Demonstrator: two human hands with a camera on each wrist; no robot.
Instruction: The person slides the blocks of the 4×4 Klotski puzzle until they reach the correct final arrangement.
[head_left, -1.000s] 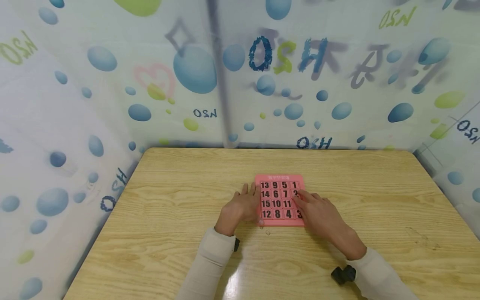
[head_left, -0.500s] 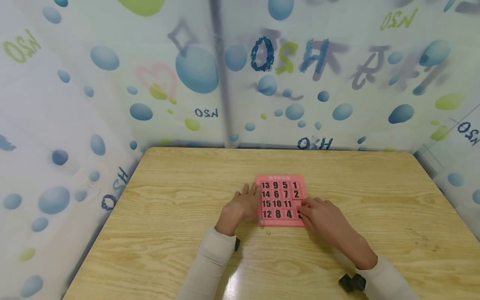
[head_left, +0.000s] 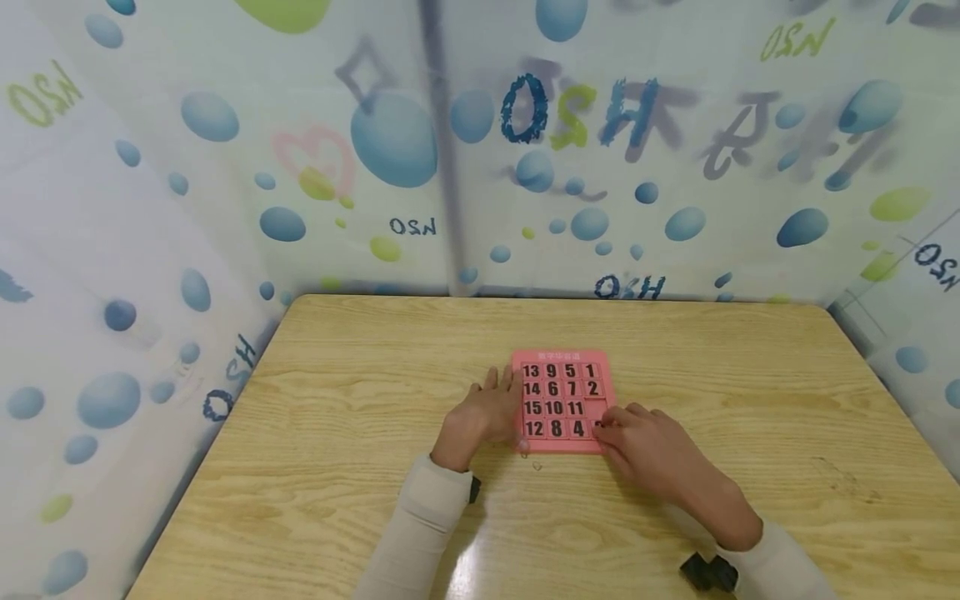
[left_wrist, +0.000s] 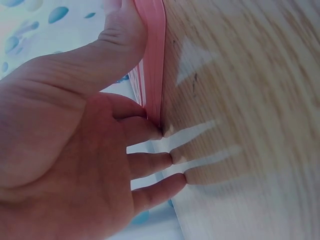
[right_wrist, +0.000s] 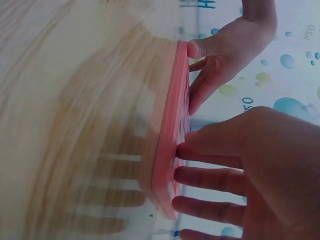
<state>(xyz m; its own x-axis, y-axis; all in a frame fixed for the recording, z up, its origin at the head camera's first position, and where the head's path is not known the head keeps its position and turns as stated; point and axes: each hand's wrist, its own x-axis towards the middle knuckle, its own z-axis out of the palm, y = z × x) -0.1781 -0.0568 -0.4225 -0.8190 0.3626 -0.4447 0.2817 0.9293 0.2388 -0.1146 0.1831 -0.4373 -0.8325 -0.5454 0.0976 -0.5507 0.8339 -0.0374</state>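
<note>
A pink sliding number puzzle [head_left: 564, 447] lies flat on the table in the head view, with black numbers on its square tiles. A gap [head_left: 595, 408] shows in its right column, below tile 2 [head_left: 593, 388]. My left hand [head_left: 480, 417] rests along the puzzle's left edge, thumb at the near corner; in the left wrist view its straight fingers [left_wrist: 155, 164] reach down to the table. My right hand [head_left: 648, 446] lies over the near right side, fingertips on tile 3, which they mostly cover. The right wrist view shows those fingers [right_wrist: 210, 177] extended onto the puzzle's face.
The wood-grain table [head_left: 360, 375] stretches around the puzzle. Behind it hangs a pale wall covering [head_left: 480, 192] printed with blue and green drops and letters. A small ring-like mark [head_left: 537, 467] shows just in front of the puzzle.
My right hand has moved toward me, from tile 2 down to tile 3, uncovering tile 2 and the gap below it. The left hand has stayed in place.
</note>
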